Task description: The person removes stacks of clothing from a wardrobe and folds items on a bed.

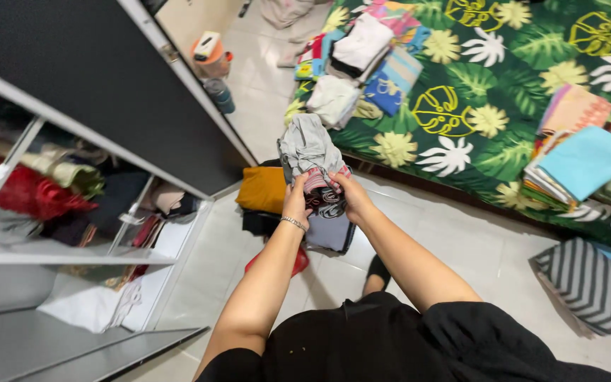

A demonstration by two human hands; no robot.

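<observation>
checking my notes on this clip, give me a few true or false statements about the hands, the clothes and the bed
1. Both hands grip one stack of folded clothes. True: the left hand and the right hand clasp it from either side.
2. The left wrist is bare. False: it wears a silver bracelet.
3. The bedspread is plain white. False: it is dark green with a leaf and flower print.
4. A light blue folded cloth tops a pile on the bed. True.
5. The wardrobe shelves are empty. False: they hold clothes, some of them red.
</observation>
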